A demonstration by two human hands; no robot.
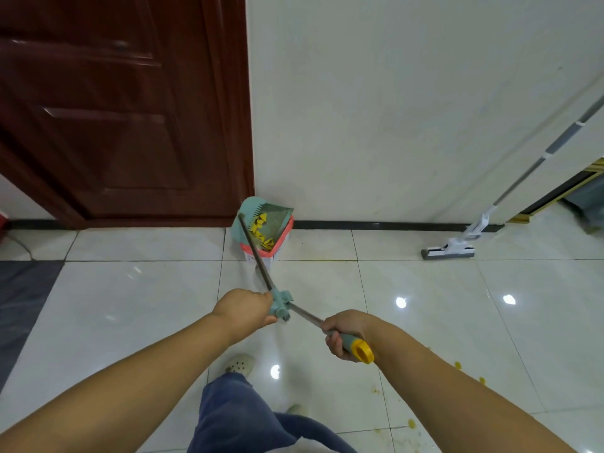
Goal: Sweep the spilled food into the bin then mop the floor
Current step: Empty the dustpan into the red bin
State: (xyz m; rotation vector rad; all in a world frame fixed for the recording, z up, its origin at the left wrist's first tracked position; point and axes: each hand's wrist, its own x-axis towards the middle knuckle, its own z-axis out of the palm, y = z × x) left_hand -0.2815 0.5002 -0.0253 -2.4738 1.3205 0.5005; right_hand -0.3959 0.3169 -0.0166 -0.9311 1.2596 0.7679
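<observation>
A teal dustpan (249, 214) is tipped over a white bin with a pink rim (278, 252) at the foot of the wall. Yellow food pieces (263, 229) lie in the pan and slide towards the bin. My left hand (244, 309) grips the teal end of the dustpan's long metal handle (258, 256). My right hand (343, 331) is closed on the broom handle (359, 348), teal with a yellow loop end. The broom's rod runs up-left behind my left hand; the broom head is hidden.
A white flat mop (457, 247) leans on the wall to the right. Yellow crumbs and stains (458, 365) mark the glossy tiles at lower right. A dark red door (124, 106) stands at left, a dark mat (23, 289) below it. My legs and white shoe (240, 364) are beneath.
</observation>
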